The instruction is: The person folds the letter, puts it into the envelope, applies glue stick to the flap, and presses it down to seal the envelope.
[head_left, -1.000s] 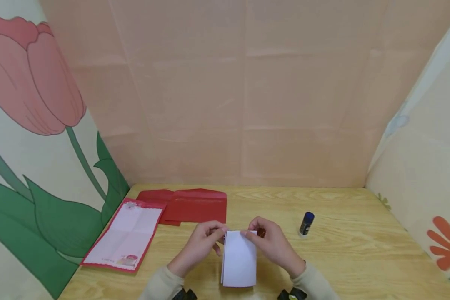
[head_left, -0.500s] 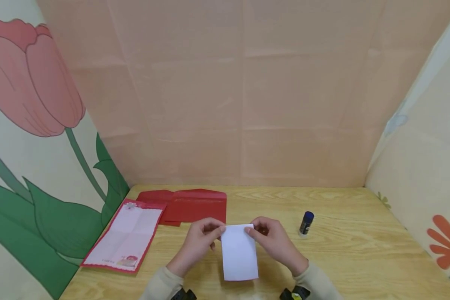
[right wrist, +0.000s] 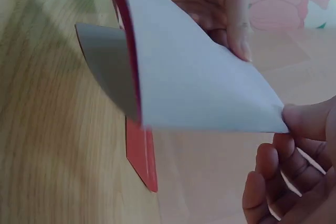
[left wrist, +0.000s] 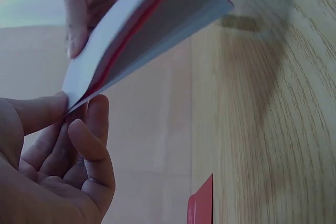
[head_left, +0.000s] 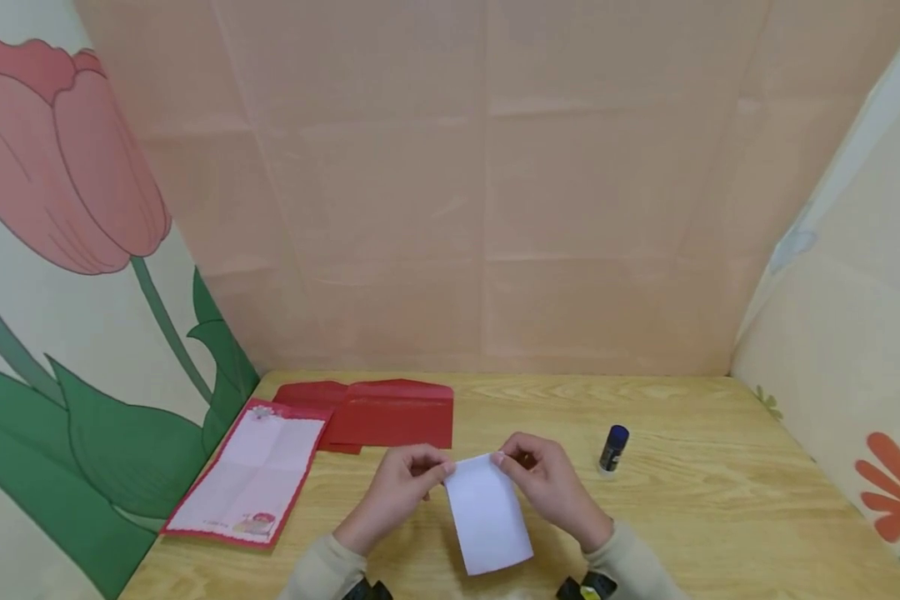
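Observation:
A folded sheet of letter paper [head_left: 491, 517], white outside, hangs tilted between both hands in the head view, its lower end toward the right. My left hand [head_left: 405, 487] pinches its upper left corner between thumb and fingers. At the upper right corner, my right hand [head_left: 551, 483] pinches it the same way. Red-edged inner layers of the folded paper [left wrist: 142, 30] show in the left wrist view, where its lower end fans apart above the table. The right wrist view shows the same spread layers, with the right thumb pressed on a corner.
Red envelopes [head_left: 397, 421] lie at the back left of the wooden table [head_left: 690, 517]. A red-bordered letter sheet [head_left: 251, 471] with fold creases overlaps them at the left. A glue stick [head_left: 612, 448] with a blue cap stands right of the hands.
The folded paper rose slightly, then tilted so its lower end swung to the right. Its layers showed at the left edge a second ago. Both hands kept their pinch on the top corners.

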`<state>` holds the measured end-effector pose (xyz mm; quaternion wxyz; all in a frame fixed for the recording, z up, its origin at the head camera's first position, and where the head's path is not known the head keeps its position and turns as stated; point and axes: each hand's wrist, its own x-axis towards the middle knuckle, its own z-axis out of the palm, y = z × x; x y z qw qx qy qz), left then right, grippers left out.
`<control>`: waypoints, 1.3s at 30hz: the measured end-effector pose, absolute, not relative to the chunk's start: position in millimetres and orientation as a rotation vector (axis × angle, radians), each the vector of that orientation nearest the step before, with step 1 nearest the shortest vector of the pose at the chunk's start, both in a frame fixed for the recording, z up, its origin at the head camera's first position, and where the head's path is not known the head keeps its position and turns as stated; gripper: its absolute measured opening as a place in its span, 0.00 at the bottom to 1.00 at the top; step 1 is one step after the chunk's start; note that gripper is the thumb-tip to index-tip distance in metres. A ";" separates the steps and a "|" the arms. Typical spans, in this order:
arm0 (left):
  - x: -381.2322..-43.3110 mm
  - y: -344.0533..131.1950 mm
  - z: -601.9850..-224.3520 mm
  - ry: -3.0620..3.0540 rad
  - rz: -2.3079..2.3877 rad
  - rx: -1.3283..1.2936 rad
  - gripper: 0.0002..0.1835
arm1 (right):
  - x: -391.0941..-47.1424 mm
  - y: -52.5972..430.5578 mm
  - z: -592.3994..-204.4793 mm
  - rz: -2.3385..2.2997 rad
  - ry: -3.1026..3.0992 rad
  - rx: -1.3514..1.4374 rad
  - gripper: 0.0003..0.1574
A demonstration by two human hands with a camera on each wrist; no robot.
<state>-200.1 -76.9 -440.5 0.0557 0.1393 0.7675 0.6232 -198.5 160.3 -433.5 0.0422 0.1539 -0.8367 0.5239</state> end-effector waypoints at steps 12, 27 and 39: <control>-199.9 -76.3 -441.2 2.305 1.775 0.553 0.08 | -198.4 161.0 -431.7 1.467 -2.517 0.555 0.08; -200.1 -71.3 -444.9 2.391 1.755 0.559 0.06 | -196.1 158.0 -432.9 1.475 -2.614 0.549 0.03; -203.6 -64.1 -447.7 2.280 1.761 0.701 0.06 | -193.7 155.1 -431.1 1.124 -2.629 1.000 0.06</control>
